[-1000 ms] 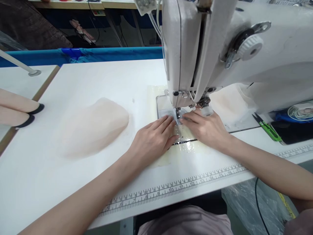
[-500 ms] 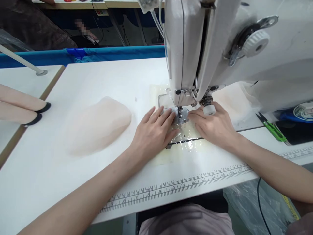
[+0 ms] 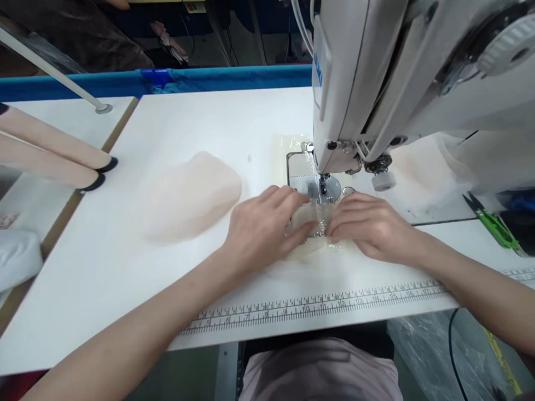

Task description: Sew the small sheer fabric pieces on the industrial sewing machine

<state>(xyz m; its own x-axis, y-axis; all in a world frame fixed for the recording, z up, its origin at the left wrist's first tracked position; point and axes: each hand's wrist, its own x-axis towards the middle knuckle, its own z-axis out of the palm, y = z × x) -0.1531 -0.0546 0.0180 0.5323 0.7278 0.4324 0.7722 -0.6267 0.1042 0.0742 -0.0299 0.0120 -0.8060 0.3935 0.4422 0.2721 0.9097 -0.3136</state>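
Note:
My left hand (image 3: 261,225) and my right hand (image 3: 370,225) lie side by side on the white table (image 3: 125,267), just in front of the presser foot (image 3: 322,188) of a white sewing machine (image 3: 397,72). Both hands have curled fingers pinching a small sheer, pale piece of fabric (image 3: 307,220) between them. The piece lies on the shiny needle plate area, a little toward me from the needle. Part of the piece is hidden under my fingers.
A heap of sheer peach fabric (image 3: 190,195) lies left of my hands; more lies behind the machine (image 3: 418,172). Green thread snips (image 3: 493,223) rest at the right. Beige leg forms with black tips (image 3: 58,156) lie at far left. A printed ruler (image 3: 317,306) runs along the table's front edge.
Both hands have drawn back from under the presser foot toward me, pulling the small sheer piece with them. My fingers went from flat to curled. The view shifted right and down.

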